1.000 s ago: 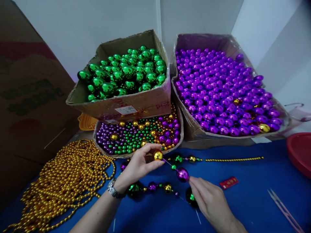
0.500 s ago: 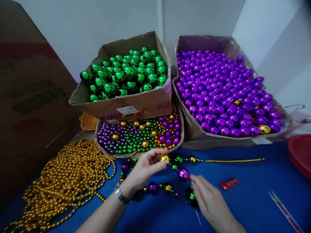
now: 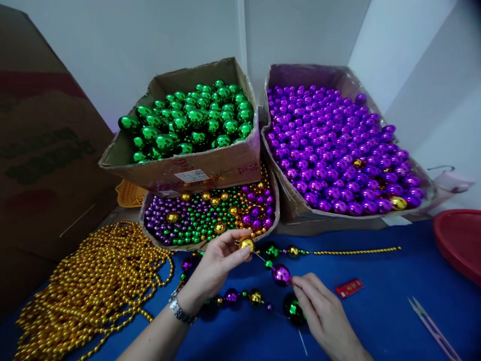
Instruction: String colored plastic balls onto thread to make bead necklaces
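Observation:
My left hand (image 3: 227,258), a metal watch at its wrist, pinches a shiny gold bead (image 3: 247,244) between thumb and fingers. From that bead a thin straight line, needle or thread, runs to a small green bead (image 3: 268,264) and a larger purple bead (image 3: 281,275). My right hand (image 3: 319,303) is closed at the purple bead's right end, its fingertips on the thin line there. Beside its fingers lies a big dark green bead (image 3: 294,309), part of a strand with a purple bead (image 3: 231,297) and a gold bead (image 3: 255,297). My left arm hides part of that strand.
Behind stand a carton of green balls (image 3: 225,168), a carton of purple balls (image 3: 287,200) and a low box of mixed beads (image 3: 276,220). Gold bead strings (image 3: 97,276) pile up at left. Right: a red packet (image 3: 349,288), tweezers (image 3: 432,326) and a red basin (image 3: 460,245).
The gap between the gold bead and the small green bead has widened slightly as my hands move apart. The whole view has shifted a little.

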{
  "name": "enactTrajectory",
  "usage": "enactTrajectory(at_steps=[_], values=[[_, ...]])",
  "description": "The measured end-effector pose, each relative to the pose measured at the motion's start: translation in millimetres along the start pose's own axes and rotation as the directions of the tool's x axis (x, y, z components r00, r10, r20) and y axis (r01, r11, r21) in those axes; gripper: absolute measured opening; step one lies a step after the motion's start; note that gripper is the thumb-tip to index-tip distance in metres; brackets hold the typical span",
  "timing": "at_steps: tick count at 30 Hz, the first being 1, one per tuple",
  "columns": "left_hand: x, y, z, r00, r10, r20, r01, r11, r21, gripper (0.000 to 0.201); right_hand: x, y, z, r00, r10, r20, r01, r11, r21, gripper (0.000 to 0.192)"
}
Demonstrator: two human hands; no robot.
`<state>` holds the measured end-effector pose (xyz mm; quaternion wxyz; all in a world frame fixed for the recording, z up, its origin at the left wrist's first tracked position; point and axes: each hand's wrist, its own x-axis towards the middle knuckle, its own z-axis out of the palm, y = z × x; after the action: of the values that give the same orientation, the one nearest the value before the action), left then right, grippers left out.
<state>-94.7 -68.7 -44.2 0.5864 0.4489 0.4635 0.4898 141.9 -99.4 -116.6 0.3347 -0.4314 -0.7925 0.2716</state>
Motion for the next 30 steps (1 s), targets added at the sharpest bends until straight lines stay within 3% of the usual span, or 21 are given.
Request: enactTrajectory(at_steps=[4,10,13,15,16,18,20,23,25,28,30], values=[[0,-1,7.6,0.998,-0.021,0.061,0.017,0.998,0.053,0.037,-2,3,-2,1.0,-0.012,-0.022,0.012,1.0,0.006,0.024],[3,-5,11.5,0.997,-0.048,0.054,0.046,0.998,0.04,0.035,-4,2,-4,1.0,0.022,-0.007,-0.021,0.998,0.058,0.022],[1,3,12.9,0.992,0.066,-0.103,-0.048,0.984,0.169,0.033,0,2,-7,0.998,0.03,-0.063,-0.028,0.999,0.033,0.022],[-4,10,19.7,0.952,0.242,-0.189,-0.166,0.923,0.348,0.034,2,4,-15,0.993,0.038,-0.108,-0.04,0.999,-0.016,0.022],[-6,12,25.6,0.932,0.327,-0.157,-0.229,0.866,0.445,0.036,4,7,-22,0.99,0.055,-0.127,-0.061,0.997,-0.038,0.022],[-11,9,43.5,0.922,0.379,0.077,-0.354,0.747,0.562,0.039,5,16,-38,0.983,0.112,-0.146,-0.123,0.99,-0.068,0.02],[-15,-6,70.6,0.888,0.248,0.387,-0.438,0.712,0.548,0.04,5,29,-57,0.979,0.154,-0.132,-0.167,0.982,-0.088,0.017],[-21,-48,125.3,0.723,-0.02,0.69,-0.424,0.776,0.468,0.035,4,46,-82,0.979,0.185,-0.089,-0.194,0.975,-0.106,0.017],[-25,-81,164.6,0.625,-0.109,0.773,-0.42,0.788,0.451,0.033,5,50,-91,0.982,0.178,-0.062,-0.184,0.977,-0.112,0.017],[-25,-121,214.2,0.548,-0.132,0.826,-0.432,0.801,0.414,0.038,6,48,-96,0.99,0.142,-0.027,-0.144,0.983,-0.117,0.016],[-22,-135,234.5,0.49,-0.09,0.867,-0.439,0.834,0.334,0.046,6,45,-97,0.992,0.128,-0.018,-0.129,0.985,-0.118,0.016]])
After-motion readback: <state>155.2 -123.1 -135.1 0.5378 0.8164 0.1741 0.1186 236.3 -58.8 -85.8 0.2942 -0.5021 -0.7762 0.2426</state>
